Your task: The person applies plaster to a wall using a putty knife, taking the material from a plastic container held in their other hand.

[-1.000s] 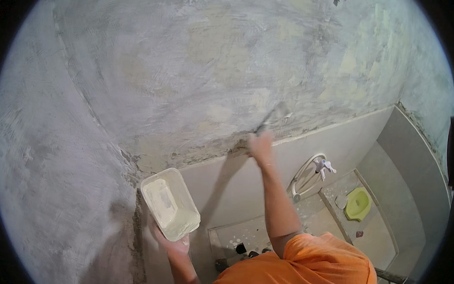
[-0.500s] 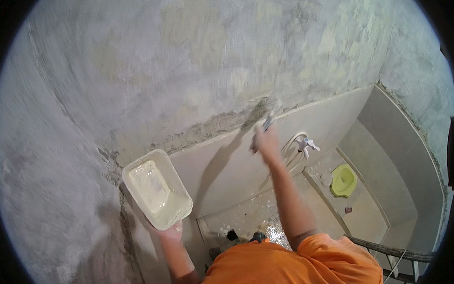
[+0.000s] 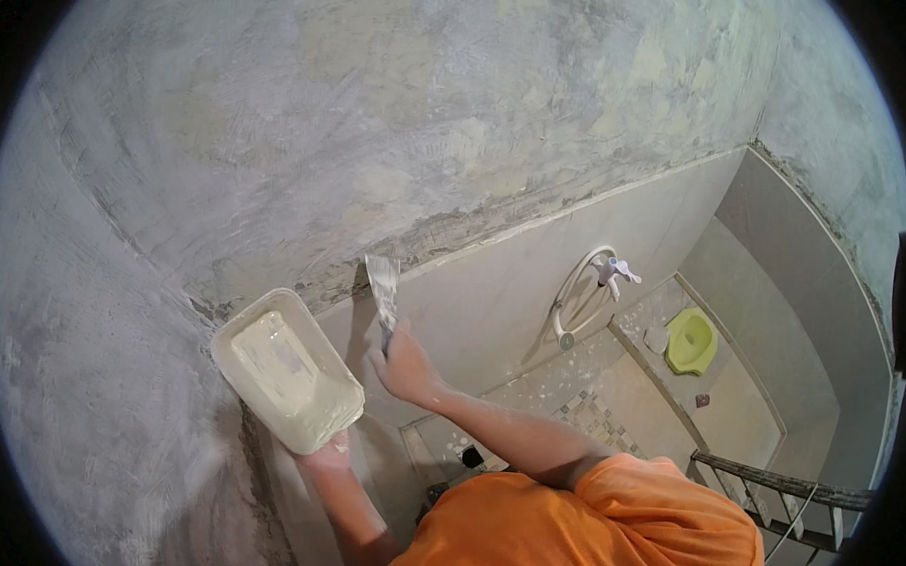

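My left hand grips a white plastic tub from below, tilted against the left corner of the room. Cream-coloured putty coats the tub's floor and lower end. In my right hand, closed round the handle, is a putty knife whose wide blade points up and is smeared with putty. The blade is to the right of the tub, apart from it, by the top edge of the wall tiles. Above that edge rises a grey wall with patchy, streaked plaster.
On the tiled wall sits a white tap with a looped hose. Below right, a yellow-green squat toilet is set in a raised step. A dark ladder rail crosses the lower right. A mosaic strip marks the floor.
My right hand has swung left and down with the putty knife, from the wall near the tap to beside the tub. The tub has shifted slightly left.
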`<state>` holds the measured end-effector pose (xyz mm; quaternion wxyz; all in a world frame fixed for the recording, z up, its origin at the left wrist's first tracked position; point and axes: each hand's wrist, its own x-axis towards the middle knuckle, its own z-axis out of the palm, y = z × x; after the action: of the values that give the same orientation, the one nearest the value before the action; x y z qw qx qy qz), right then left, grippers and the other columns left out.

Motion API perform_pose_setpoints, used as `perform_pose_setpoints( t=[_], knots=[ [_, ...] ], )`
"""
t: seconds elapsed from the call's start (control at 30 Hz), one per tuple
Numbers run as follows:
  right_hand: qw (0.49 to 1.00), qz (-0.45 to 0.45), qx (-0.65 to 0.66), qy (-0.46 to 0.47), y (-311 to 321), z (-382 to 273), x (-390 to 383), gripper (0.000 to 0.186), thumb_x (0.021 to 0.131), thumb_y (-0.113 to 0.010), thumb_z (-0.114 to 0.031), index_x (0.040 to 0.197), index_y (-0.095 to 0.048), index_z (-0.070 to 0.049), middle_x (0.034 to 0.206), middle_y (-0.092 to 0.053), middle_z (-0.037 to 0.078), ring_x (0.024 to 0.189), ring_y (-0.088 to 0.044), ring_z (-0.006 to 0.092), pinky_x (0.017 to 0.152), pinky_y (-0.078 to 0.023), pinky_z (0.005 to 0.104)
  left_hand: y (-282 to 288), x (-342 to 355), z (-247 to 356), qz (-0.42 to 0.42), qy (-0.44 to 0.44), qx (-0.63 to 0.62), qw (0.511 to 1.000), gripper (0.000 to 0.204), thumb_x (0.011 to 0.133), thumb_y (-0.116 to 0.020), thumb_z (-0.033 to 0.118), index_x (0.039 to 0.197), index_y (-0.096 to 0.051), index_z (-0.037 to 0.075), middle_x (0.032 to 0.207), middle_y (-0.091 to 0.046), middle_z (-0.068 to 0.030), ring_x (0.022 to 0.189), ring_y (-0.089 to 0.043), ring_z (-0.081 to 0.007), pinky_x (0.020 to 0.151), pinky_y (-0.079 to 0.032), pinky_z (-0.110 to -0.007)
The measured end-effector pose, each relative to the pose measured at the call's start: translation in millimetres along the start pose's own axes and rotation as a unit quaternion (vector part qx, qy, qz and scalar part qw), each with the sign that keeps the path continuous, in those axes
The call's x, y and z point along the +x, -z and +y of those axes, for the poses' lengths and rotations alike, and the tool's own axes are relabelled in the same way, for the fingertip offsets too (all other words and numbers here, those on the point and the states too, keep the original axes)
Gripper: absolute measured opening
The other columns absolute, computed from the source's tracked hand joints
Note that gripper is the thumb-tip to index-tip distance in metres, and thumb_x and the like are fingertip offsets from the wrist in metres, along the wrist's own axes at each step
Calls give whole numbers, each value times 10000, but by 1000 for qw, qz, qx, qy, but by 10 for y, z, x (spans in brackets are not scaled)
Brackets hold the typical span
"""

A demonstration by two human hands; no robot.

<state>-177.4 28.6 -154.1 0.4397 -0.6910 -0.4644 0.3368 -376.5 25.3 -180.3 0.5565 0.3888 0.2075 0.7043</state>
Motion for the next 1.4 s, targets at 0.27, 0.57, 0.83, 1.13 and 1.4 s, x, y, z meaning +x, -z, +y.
perform_pose_setpoints(
  t=[0.27,0.57,0.83,1.13,1.4],
  knots=[
    [957,237,155,-53,1722,502,535,245,983,-582,-194,1100,-444,-28,711,-606,106,474,-602,211,388,-466,341,-73,-61,43,-45,-123,219,967,827,860,-832,249,1533,-406,23,1496,-519,-192,1290,-592,-330,1016,-545,-465],
    [973,216,-81,3,456,370,1005,691,953,-621,-358,1333,-417,182,1331,-519,390,1355,-448,495,1157,-343,535,-397,-127,301,111,73,-172,976,873,744,-898,86,1497,-464,7,1473,-544,-173,1267,-606,-310,1045,-515,-424],
    [992,90,87,-14,560,350,32,581,976,-600,-274,1383,-401,90,1221,-570,332,1004,-614,410,870,-478,502,-223,-130,294,37,-55,105,992,699,983,-653,351,1551,-385,43,1470,-537,-158,1285,-595,-307,1062,-529,-463],
    [948,286,131,40,1688,122,1273,320,988,-595,-222,968,-516,88,536,-573,112,369,-562,217,370,-456,328,-154,-297,479,82,26,-53,995,706,940,-704,258,1545,-396,65,1455,-538,-145,1254,-605,-273,987,-582,-443],
    [999,-3,20,27,-150,13,-43,693,961,-616,-248,1461,-339,143,1401,-458,412,1369,-418,515,1169,-328,515,37,-312,537,111,-25,160,981,832,814,-853,98,1515,-412,16,1418,-557,-146,1199,-609,-239,991,-564,-399]
  ],
)
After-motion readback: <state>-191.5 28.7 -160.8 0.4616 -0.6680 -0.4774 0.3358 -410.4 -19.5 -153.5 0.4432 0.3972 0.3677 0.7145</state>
